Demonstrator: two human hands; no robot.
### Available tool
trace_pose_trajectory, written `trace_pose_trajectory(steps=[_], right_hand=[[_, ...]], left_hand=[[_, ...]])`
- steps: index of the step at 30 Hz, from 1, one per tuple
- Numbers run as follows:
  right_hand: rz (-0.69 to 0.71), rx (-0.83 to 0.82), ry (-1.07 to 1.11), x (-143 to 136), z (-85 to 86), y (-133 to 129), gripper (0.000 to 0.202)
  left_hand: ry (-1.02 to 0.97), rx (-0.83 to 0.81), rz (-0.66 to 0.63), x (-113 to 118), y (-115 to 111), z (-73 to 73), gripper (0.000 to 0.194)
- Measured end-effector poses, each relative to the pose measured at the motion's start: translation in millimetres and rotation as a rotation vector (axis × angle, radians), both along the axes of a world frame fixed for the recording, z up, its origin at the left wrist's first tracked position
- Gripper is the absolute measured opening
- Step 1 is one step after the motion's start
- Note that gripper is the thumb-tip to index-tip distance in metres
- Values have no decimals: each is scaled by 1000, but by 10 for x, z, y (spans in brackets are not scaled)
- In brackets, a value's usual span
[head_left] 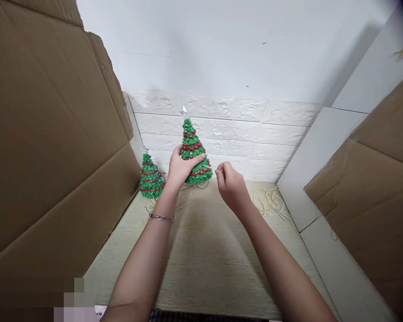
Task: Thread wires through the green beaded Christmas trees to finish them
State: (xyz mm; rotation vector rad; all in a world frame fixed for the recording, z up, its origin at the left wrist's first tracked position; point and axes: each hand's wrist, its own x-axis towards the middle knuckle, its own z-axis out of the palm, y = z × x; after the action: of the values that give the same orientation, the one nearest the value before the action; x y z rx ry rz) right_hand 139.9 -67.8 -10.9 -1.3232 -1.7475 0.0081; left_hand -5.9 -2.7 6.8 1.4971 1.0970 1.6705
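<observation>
While a small green Christmas tree (195, 164) trimmed in red is held at the centre of the frame, I see the left hand (183, 166) clamped around its side, thumb across the front. Just right of it, the right hand (231, 184) has thumb and fingers pinched together on a thin pale strand (209, 167) reaching the tree's lower part. A similar second tree (150, 180) stands left of centre. Loose yellow-and-white cord (271, 200) lies right of centre on the table (218, 273); brown cardboard (36, 134) fills the left side.
</observation>
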Motion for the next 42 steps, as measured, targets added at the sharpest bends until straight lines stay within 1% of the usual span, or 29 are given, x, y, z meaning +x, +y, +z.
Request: trace_pose_trajectory(steps=[3,5,8,10,12,14,15,18,21,24,27,29,33,34,36,40,42], right_hand=[[-9,38,-113,7,-18,25,15],[-25,20,-158,7,-25,34,17],[28,10,-168,6,-4,16,18],[106,26,-150,20,34,-17,21],[153,22,-144,53,82,-57,34],[149,-16,-152,100,126,-91,45],[142,-41,-149,126,141,-101,47],[155,-125,-95,186,153,-101,42],[212,-215,-7,195,131,-75,36],[265,-304,59,152,112,-60,29],[303,-404,70,86,100,-54,19],[318,-462,107,44,80,-40,19],[350,-534,263,-12,2,28,22],[377,-545,271,-17,-18,48,21],[482,-602,290,-12,-55,87,18],[809,-877,473,42,-135,151,20],[953,-965,550,76,-176,176,18]], left_hand=[[139,-4,6,41,-65,38,65],[219,-2,-9,76,-109,62,68],[248,4,4,116,-143,81,67],[186,8,25,110,-134,83,65],[76,8,20,70,-103,80,62],[-37,10,5,5,-60,76,59],[-83,17,8,-29,-38,74,59],[-171,50,33,-105,20,67,56],[-273,75,31,-108,49,63,52],[-410,58,-18,-64,44,67,48],[-500,29,-75,-23,20,73,46],[-528,24,-91,-4,5,77,46],[-570,7,-85,28,-14,88,42],[-583,1,-85,33,-16,90,42],[-605,-7,-89,39,-16,91,42],[-621,-10,-100,33,-10,79,45],[-620,-3,-101,28,-5,69,46]])
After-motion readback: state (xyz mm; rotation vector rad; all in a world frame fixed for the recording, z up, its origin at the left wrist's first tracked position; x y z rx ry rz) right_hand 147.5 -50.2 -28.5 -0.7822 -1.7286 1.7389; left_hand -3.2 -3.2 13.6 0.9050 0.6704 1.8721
